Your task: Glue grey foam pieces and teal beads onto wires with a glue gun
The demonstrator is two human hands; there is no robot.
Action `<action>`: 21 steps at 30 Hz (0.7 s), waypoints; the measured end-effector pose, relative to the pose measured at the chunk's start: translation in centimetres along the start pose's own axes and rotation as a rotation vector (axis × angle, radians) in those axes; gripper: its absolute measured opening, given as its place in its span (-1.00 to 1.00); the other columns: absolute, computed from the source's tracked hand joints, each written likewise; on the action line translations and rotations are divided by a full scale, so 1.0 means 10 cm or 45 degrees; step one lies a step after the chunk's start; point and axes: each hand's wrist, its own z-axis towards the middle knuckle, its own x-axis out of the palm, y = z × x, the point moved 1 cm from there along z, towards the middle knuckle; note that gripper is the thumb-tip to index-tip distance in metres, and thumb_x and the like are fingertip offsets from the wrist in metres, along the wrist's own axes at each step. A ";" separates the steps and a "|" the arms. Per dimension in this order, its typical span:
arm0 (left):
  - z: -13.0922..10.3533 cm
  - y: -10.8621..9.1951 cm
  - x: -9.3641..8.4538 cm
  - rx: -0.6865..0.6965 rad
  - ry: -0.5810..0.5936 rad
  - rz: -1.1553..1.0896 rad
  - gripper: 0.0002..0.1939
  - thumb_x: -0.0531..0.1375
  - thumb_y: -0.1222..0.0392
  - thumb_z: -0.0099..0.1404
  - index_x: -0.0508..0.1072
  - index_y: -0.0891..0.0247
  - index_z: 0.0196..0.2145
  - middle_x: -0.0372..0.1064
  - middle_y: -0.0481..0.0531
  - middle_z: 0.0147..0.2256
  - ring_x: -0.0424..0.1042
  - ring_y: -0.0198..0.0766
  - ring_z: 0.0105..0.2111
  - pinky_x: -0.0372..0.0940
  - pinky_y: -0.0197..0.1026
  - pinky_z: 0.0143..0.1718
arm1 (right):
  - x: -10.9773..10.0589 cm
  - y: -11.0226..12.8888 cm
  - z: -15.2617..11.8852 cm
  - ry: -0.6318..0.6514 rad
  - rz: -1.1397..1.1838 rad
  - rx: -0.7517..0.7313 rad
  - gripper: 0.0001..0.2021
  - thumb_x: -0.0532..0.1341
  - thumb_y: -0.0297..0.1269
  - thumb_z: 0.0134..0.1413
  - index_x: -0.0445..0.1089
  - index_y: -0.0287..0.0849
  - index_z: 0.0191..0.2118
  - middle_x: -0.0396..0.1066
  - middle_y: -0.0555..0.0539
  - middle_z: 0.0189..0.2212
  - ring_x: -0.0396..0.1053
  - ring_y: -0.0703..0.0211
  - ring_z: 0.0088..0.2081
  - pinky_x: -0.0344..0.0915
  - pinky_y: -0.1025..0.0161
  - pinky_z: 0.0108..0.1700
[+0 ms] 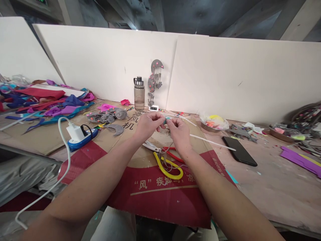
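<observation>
My left hand (pixel 149 124) and my right hand (pixel 180 133) meet over the cardboard, fingertips pinched together around a small teal piece (pixel 166 119). Most of that piece is hidden by the fingers, so I cannot tell its kind. Below the hands lie scissors with red and yellow handles (pixel 167 169), with loose grey cord (pixel 165 160) tangled over them. A thin clear stick (pixel 213 142) reaches from near my right wrist to the black phone (pixel 239 151). Left of my left hand rest a grey felt crescent (pixel 116 129) and a ball of grey yarn (pixel 121 113).
A water bottle (pixel 139 95) stands at the back beside a grey moon hanging ornament (pixel 157 66) and a small white digital clock (pixel 153 108). Coloured fabric scraps (pixel 45 97) pile up at left. A blue power strip (pixel 82 139) with a white cable sits nearer. Bowls (pixel 213 127) of small parts are at right.
</observation>
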 end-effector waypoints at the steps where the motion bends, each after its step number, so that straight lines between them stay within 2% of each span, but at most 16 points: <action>1: 0.00 0.00 0.00 -0.005 0.010 -0.005 -0.81 0.19 0.12 0.17 0.45 0.32 -0.43 0.43 -0.01 -0.55 0.27 -0.44 -0.65 0.20 -0.35 -0.58 | 0.00 0.00 0.00 -0.002 0.000 0.011 -0.76 0.18 -0.10 0.00 0.31 -0.17 -0.49 0.22 0.09 -0.59 0.09 0.31 -0.52 0.05 0.31 -0.43; 7: 0.02 0.05 0.00 -0.025 0.031 -0.043 -0.84 0.21 0.13 0.14 0.44 0.30 -0.44 0.40 -0.04 -0.56 0.28 -0.44 -0.65 0.19 -0.37 -0.62 | 0.00 0.02 0.00 -0.031 -0.015 0.042 -0.81 0.20 -0.16 -0.03 0.31 -0.16 -0.50 0.22 0.10 -0.60 0.08 0.31 -0.53 0.07 0.32 -0.42; 11: 0.04 0.09 0.00 -0.027 0.016 -0.071 -0.85 0.22 0.14 0.11 0.44 0.28 -0.44 0.37 -0.05 -0.57 0.33 -0.41 -0.61 0.16 -0.38 -0.64 | -0.01 0.00 0.00 -0.049 -0.031 -0.004 -0.80 0.20 -0.15 -0.02 0.28 -0.16 -0.50 0.19 0.11 -0.59 0.09 0.31 -0.52 0.07 0.32 -0.41; 14: 0.04 0.10 -0.01 -0.040 0.033 -0.115 -0.86 0.22 0.14 0.10 0.44 0.28 -0.45 0.33 -0.07 -0.60 0.32 -0.41 -0.61 0.13 -0.39 -0.66 | -0.02 -0.01 -0.01 -0.087 0.003 -0.053 -0.81 0.23 -0.16 -0.03 0.27 -0.13 -0.36 0.10 0.17 -0.60 0.07 0.32 -0.54 0.06 0.33 -0.43; 17: 0.04 0.09 -0.01 -0.065 0.058 -0.170 -0.87 0.22 0.15 0.08 0.43 0.28 -0.46 0.31 -0.09 -0.60 0.32 -0.43 -0.61 0.11 -0.40 -0.67 | -0.03 -0.01 -0.01 -0.046 0.031 -0.083 -0.78 0.22 -0.16 -0.01 0.30 -0.12 -0.23 0.00 0.20 -0.63 0.01 0.32 -0.57 0.02 0.34 -0.46; 21: 0.04 0.06 0.00 -0.121 0.083 -0.226 -0.87 0.24 0.16 0.06 0.42 0.29 -0.48 0.29 -0.09 -0.59 0.31 -0.45 -0.61 0.08 -0.41 -0.67 | -0.03 0.01 -0.02 0.038 0.026 -0.074 -0.81 0.18 -0.13 0.01 0.35 -0.16 -0.39 0.04 0.15 -0.63 -0.04 0.34 -0.55 -0.04 0.33 -0.49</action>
